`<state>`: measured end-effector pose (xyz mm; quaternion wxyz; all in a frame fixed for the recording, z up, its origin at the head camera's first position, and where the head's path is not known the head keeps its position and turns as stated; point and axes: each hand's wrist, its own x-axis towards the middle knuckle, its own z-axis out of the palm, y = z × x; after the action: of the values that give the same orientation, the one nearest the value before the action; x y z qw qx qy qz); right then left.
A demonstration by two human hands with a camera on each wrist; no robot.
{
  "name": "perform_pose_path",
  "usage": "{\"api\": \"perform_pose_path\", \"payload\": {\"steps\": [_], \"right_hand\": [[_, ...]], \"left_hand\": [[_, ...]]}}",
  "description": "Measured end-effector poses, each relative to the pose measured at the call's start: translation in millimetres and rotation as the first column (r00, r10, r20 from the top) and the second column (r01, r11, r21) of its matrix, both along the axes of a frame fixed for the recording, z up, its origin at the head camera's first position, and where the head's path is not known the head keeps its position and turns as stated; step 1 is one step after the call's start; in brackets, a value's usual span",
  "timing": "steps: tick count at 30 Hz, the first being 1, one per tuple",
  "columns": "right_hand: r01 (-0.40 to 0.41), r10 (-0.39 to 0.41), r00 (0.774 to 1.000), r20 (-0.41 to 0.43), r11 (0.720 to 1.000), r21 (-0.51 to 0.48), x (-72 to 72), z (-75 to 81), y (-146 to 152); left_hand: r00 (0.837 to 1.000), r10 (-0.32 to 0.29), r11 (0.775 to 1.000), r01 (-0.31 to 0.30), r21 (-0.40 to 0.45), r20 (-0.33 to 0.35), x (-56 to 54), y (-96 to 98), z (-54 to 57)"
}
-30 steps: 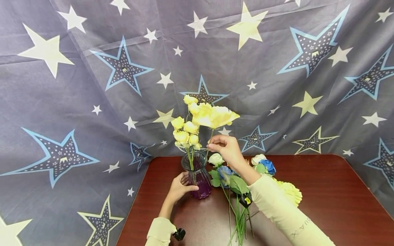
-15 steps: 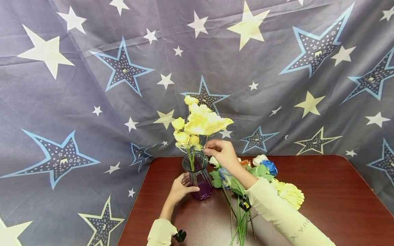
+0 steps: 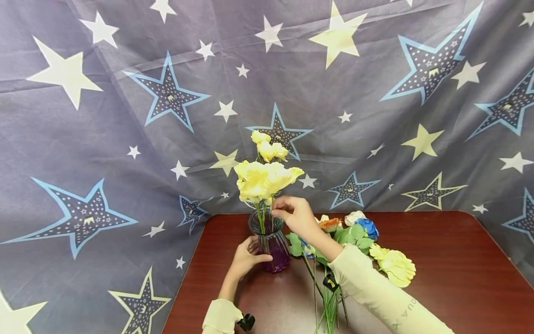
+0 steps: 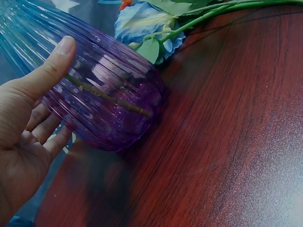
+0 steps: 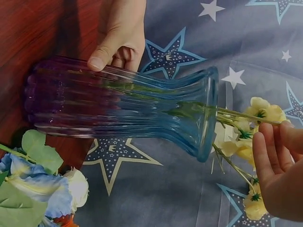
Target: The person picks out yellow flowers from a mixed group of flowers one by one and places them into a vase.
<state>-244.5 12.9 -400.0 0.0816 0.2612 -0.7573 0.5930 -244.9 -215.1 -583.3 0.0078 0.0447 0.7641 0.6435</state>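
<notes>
1. Right hand (image 3: 295, 214): thumb and fingertips pinch a thin straight stem (image 5: 236, 113) above the vase mouth; in the right wrist view the stem slants into that mouth.
2. Left hand (image 3: 245, 260): thumb against the near wall, fingers curled round behind; grips the vase at its lower body.
3. Glass vase (image 3: 273, 253), ribbed and clear, blue-tinted at its flared neck and purple at its scalloped base: stands upright near the far left corner of the surface.
4. Step in hand, as judged: setting the pinched stem in the steadied vase. Next move seems to call for lowering it further before loosening the pinch. The wide head may press on its neighbours.
5. Broad, ruffled yellow bloom (image 3: 267, 178), thin-petalled, probably fabric: sits over the vase. Smaller rounded yellow blooms (image 3: 271, 150) rise behind it.
6. Right of the vase, toward the far edge: blue rose-like flower (image 3: 368, 228), orange flower (image 3: 330, 224), green leaves (image 3: 352, 235) and ruffled yellow flower (image 3: 396, 266). Slim green stems (image 3: 331, 306) point toward the near side.
7. Red-brown wood-grain table (image 3: 459, 269): smooth, glossy. Creased grey star-print cloth (image 3: 167, 153) hangs beyond its far edge.
</notes>
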Motion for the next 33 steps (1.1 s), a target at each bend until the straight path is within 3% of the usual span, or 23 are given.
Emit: {"api": "perform_pose_path", "payload": {"steps": [11,18,33], "right_hand": [[0.036,-0.032,0.998,-0.062,0.997,0.07,3.5,-4.5,-12.9],[0.05,-0.043,0.996,-0.077,0.994,0.096,5.1,-4.9,-17.6],[0.048,-0.036,0.996,-0.076,0.985,0.166,2.6,-12.8,-21.9]], "left_hand": [[0.999,0.0,1.0,0.0,-0.003,-0.046,3.1,1.2,-0.5],[0.999,0.014,0.998,-0.017,-0.059,-0.038,3.7,1.3,0.7],[1.0,0.021,0.997,-0.022,-0.072,-0.012,2.3,0.3,-0.6]]}}
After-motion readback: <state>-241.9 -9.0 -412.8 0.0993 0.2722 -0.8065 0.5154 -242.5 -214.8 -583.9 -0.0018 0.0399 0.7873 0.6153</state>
